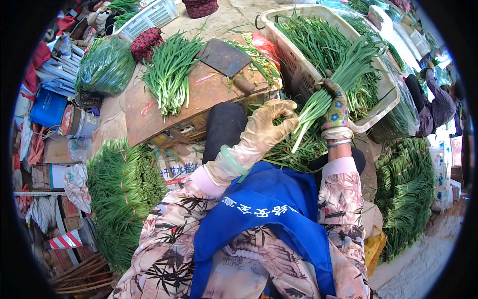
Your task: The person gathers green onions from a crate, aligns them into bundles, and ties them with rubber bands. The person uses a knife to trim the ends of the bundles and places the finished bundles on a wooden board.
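Note:
My right hand (335, 104), in a flowered knit glove, grips a bunch of garlic chives (317, 101), its leaves up to the right and pale stems down to the left. Just left of those stems is my left hand (276, 119) in a yellowish rubber glove, thumb and fingers curled towards each other; whether it pinches a stem or leaf cannot be told. Another bunch of chives (170, 74) lies on the wooden board (149, 123). A broad-bladed cleaver (226, 56) rests at that board's right part. Loose green leaves (298, 149) cover the lap area below my hands.
A white plastic crate (298, 71) full of chives stands at front right. Tied chive bundles are stacked at left (127, 187) and right (405, 198). A bagged pile of greens (106, 67) and a blue bucket (48, 108) are at upper left. Another person (440, 101) works at far right.

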